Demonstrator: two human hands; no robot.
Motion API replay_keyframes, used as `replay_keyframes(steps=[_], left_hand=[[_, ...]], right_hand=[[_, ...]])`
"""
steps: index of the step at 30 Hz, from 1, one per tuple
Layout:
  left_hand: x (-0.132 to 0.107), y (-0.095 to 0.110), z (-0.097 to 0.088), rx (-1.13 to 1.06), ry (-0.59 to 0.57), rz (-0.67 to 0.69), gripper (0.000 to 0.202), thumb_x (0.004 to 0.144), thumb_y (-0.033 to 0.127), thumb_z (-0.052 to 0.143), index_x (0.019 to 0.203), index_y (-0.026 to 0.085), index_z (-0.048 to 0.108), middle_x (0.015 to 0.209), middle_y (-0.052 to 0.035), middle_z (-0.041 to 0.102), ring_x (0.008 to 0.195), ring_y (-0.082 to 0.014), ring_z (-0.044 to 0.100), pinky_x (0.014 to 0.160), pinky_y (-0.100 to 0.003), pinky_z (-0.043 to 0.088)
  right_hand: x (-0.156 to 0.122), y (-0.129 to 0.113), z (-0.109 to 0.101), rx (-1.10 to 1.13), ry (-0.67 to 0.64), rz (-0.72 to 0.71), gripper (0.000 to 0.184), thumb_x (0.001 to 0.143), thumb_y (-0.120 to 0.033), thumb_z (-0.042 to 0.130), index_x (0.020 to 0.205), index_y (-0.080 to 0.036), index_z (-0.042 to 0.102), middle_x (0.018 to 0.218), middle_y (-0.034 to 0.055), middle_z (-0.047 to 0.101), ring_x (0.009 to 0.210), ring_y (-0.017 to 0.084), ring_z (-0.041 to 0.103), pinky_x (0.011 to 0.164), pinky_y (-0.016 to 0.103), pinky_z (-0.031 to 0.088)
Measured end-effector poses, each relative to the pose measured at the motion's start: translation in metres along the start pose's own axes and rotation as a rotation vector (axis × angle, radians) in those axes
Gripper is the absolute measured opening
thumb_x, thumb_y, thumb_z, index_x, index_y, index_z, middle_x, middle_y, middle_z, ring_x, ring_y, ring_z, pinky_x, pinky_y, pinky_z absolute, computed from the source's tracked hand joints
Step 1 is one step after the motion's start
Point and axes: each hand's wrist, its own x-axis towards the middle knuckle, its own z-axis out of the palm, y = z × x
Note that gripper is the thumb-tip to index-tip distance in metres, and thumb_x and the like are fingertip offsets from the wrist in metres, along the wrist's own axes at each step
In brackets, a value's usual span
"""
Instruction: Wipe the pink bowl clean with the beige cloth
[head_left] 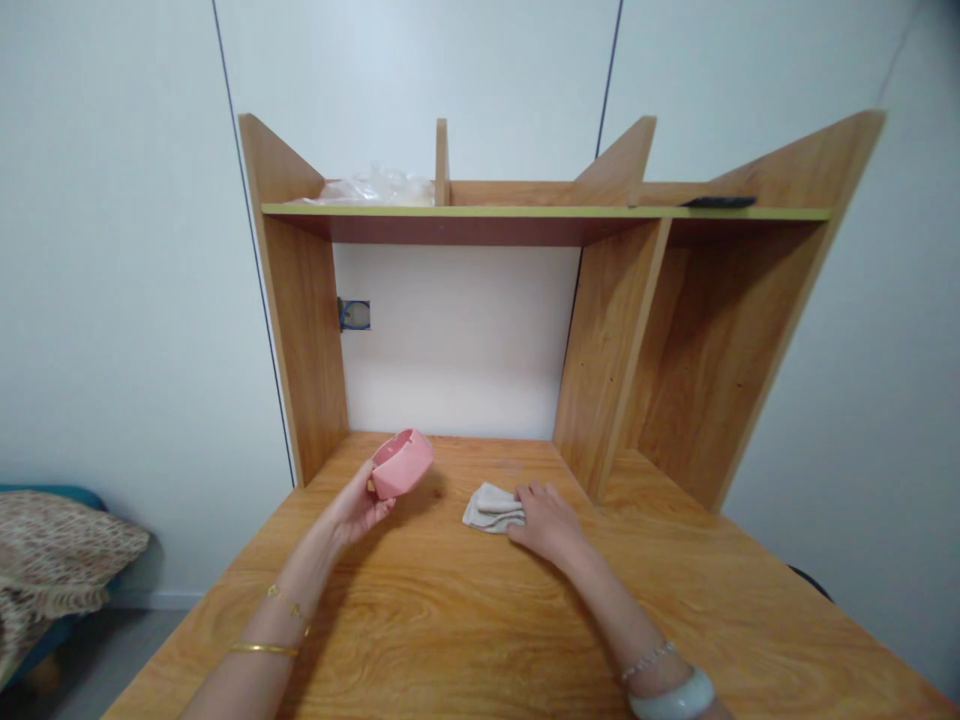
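A pink faceted bowl-like container (405,466) is tilted above the wooden desktop, gripped at its near left side by my left hand (360,505). Its opening faces up and away, and what may be inside is hidden. To the right, a folded pale grey cloth (493,508) lies on the desk. My right hand (549,520) has its fingers closed on the cloth's right edge, low against the desk surface.
The wooden desk (450,620) carries a hutch with an upper shelf (480,212). On that shelf are a crumpled clear plastic bag (375,187) and a flat dark object (720,202). An uncovered wall socket box (355,315) shows behind. A patterned fringed fabric (60,550) is at far left.
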Motion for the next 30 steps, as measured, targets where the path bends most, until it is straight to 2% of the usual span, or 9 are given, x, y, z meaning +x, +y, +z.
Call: replay_keyframes(steps=[3,8,10,13,15,19,21,26,30], left_hand=[[-0.004,-0.017,0.021,-0.118,-0.011,-0.047,0.034,0.078,0.042,0.052,0.097,0.014,0.053,0.061,-0.0016,0.058,0.038,-0.0053,0.05,0.038,-0.014,0.043],[-0.003,-0.044,0.039,-0.113,0.068,0.201,0.031,0.079,0.045,0.047,0.091,0.017,0.053,0.05,0.004,0.054,0.032,-0.0047,0.044,0.031,-0.012,0.031],[-0.001,-0.051,0.039,-0.055,0.093,0.239,0.033,0.078,0.047,0.045,0.088,0.016,0.052,0.045,0.0049,0.051,0.03,-0.0058,0.043,0.028,-0.013,0.027],[0.0,-0.057,0.035,0.011,0.098,0.261,0.036,0.076,0.05,0.044,0.088,0.017,0.049,0.04,0.0064,0.048,0.027,-0.0065,0.04,0.026,-0.013,0.024],[0.001,-0.06,0.033,0.046,0.085,0.282,0.039,0.074,0.051,0.044,0.092,0.017,0.047,0.04,0.0069,0.048,0.026,-0.0069,0.04,0.026,-0.013,0.024],[0.004,-0.068,0.03,0.128,0.088,0.337,0.045,0.072,0.05,0.046,0.103,0.018,0.045,0.043,0.0067,0.05,0.024,-0.0067,0.039,0.024,-0.013,0.024],[0.006,-0.073,0.027,0.159,0.082,0.338,0.047,0.072,0.05,0.046,0.105,0.018,0.044,0.044,0.0064,0.051,0.024,-0.0068,0.04,0.024,-0.013,0.024],[0.009,-0.079,0.023,0.242,0.032,0.305,0.052,0.072,0.057,0.043,0.106,0.017,0.043,0.039,0.0057,0.05,0.024,-0.0081,0.041,0.025,-0.014,0.026],[0.006,-0.079,0.026,0.277,0.03,0.267,0.055,0.072,0.059,0.041,0.106,0.016,0.043,0.038,0.0062,0.048,0.023,-0.0078,0.039,0.025,-0.014,0.024]], right_hand=[[0.0,0.003,0.007,0.052,0.001,-0.055,0.034,0.069,-0.043,0.056,0.091,-0.017,0.058,0.096,0.0087,0.059,0.093,0.024,0.048,0.077,0.031,0.033],[0.002,0.001,0.009,0.148,0.043,-0.044,0.033,0.075,-0.047,0.051,0.081,-0.017,0.062,0.087,0.009,0.062,0.087,0.022,0.052,0.073,0.028,0.034],[0.004,0.002,0.01,0.161,0.048,-0.056,0.032,0.073,-0.047,0.054,0.08,-0.017,0.063,0.086,0.009,0.063,0.087,0.022,0.052,0.073,0.028,0.034],[0.007,0.006,0.013,0.21,0.069,-0.051,0.02,0.07,-0.036,0.06,0.078,-0.018,0.064,0.087,0.0088,0.064,0.088,0.021,0.053,0.072,0.026,0.034],[0.01,0.009,0.016,0.263,0.08,-0.018,0.018,0.074,-0.033,0.055,0.073,-0.018,0.065,0.082,0.0081,0.065,0.082,0.02,0.055,0.066,0.024,0.034],[0.015,0.019,0.021,0.333,0.074,0.037,0.042,0.083,-0.039,0.037,0.06,-0.015,0.064,0.06,0.0041,0.063,0.058,0.015,0.055,0.05,0.022,0.029],[0.016,0.021,0.022,0.355,0.087,0.06,0.048,0.084,-0.041,0.033,0.058,-0.014,0.063,0.056,0.0033,0.062,0.055,0.014,0.054,0.048,0.021,0.028],[0.014,0.018,0.023,0.371,0.125,0.097,0.044,0.084,-0.041,0.034,0.063,-0.016,0.064,0.063,0.0059,0.065,0.062,0.016,0.057,0.052,0.022,0.031],[0.013,0.02,0.019,0.354,0.198,0.174,0.04,0.086,-0.037,0.03,0.084,-0.016,0.064,0.08,0.0108,0.067,0.076,0.019,0.059,0.059,0.023,0.035]])
